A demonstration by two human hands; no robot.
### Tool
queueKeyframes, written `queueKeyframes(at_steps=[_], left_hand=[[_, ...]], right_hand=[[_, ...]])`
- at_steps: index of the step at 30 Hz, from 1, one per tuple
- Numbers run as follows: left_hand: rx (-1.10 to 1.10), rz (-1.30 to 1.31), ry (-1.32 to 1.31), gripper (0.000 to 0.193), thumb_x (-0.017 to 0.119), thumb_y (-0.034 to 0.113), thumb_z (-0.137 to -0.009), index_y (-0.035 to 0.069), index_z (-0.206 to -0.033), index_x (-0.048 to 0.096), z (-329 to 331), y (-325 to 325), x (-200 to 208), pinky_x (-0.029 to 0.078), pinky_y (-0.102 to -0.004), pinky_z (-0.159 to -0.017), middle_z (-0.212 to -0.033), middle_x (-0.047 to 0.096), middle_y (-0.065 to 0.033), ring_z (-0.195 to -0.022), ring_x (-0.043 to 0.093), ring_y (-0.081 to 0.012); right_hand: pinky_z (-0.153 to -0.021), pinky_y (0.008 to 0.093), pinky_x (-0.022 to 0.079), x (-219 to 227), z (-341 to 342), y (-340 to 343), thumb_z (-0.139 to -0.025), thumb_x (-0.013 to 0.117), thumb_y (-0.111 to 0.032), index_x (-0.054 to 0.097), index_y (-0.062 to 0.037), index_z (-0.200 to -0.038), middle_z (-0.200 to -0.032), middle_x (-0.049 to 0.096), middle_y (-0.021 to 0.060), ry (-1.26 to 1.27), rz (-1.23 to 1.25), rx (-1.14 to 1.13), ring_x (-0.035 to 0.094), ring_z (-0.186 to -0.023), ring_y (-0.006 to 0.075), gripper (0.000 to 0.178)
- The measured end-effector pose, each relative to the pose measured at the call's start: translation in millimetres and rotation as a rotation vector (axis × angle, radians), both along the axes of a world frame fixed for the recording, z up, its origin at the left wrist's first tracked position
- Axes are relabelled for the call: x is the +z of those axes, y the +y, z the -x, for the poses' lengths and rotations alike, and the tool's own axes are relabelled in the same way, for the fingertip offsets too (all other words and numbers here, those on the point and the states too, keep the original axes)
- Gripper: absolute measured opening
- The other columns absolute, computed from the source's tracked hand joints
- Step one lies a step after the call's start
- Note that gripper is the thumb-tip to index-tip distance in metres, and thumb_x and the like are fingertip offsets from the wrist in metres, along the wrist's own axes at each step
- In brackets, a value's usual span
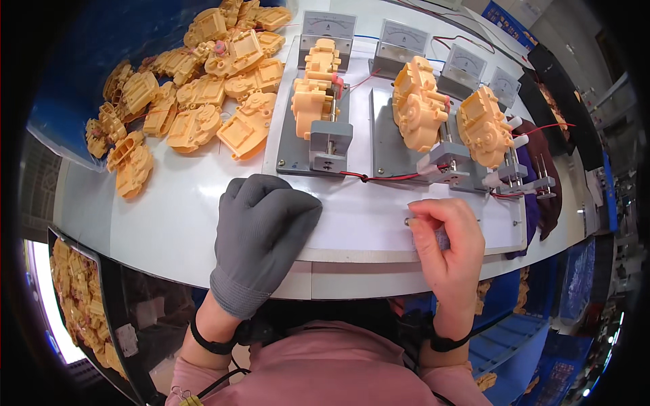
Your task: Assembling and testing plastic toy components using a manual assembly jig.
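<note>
My left hand (pixel 261 233), in a grey knitted glove, rests at the front of the white work board (pixel 379 233) with its fingers curled in and nothing showing in them. My bare right hand (pixel 450 243) is also closed, thumb and fingers bent close together, with no held part visible. Right beside its thumb tip is a small metal screw head (pixel 407 221). Beyond the hands stand three test fixtures, each bearing a yellow plastic gearbox: the left gearbox (pixel 315 95), the middle gearbox (pixel 418 105) and the right gearbox (pixel 484 128). Neither hand touches them.
Several analog meters (pixel 328 28) stand behind the fixtures. Red and black wires (pixel 386 177) run along the fixtures' front. A heap of yellow gearboxes (pixel 196 95) spills from a blue bin (pixel 61 115) at left. A black-rimmed bin (pixel 81 304) of parts stands lower left.
</note>
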State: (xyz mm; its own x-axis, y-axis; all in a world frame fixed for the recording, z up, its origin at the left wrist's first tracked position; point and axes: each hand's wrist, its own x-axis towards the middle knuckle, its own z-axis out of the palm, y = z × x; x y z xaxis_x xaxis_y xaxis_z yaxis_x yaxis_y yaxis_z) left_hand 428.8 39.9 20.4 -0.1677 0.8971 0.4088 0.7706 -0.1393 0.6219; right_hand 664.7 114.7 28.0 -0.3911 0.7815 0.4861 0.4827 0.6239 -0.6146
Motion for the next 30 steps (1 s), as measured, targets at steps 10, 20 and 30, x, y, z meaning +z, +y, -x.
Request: queueKeyframes(at_steps=[10,20,30], left_hand=[[0.025,0.005,-0.023,0.013,0.075,0.009,-0.084,0.011,-0.097,0.073,-2.5,-1.5,-0.5,0.043,-0.0383,-0.085,-0.095,0.062,-0.0062,-0.094,0.054,-0.0275],[0.009,0.025,-0.062,0.011,0.076,0.010,-0.084,0.012,-0.095,0.074,-1.7,-3.8,-1.6,0.043,-0.0375,-0.086,-0.095,0.061,-0.0053,-0.095,0.053,-0.0269],[-0.007,-0.002,-0.033,0.012,0.076,0.010,-0.083,0.012,-0.094,0.074,0.4,-4.0,-3.7,0.043,-0.0374,-0.087,-0.094,0.062,-0.0052,-0.095,0.054,-0.0269]], right_hand=[[-0.068,0.0345,0.046,-2.8,0.1,-0.7,-0.084,0.078,-0.011,0.070,-0.0049,-0.096,-0.081,0.065,0.0062,0.018,0.000,-0.004,0.060,-0.072,0.0228,0.016],[-0.068,0.0343,0.047,-4.2,-0.1,0.7,-0.085,0.078,-0.012,0.070,-0.0053,-0.096,-0.081,0.065,0.0060,0.007,-0.007,-0.015,0.061,-0.071,0.0222,0.015],[-0.068,0.0345,0.048,-4.1,0.7,1.1,-0.086,0.078,-0.013,0.070,-0.0054,-0.095,-0.081,0.066,0.0057,0.006,-0.011,-0.018,0.062,-0.071,0.0223,0.014]])
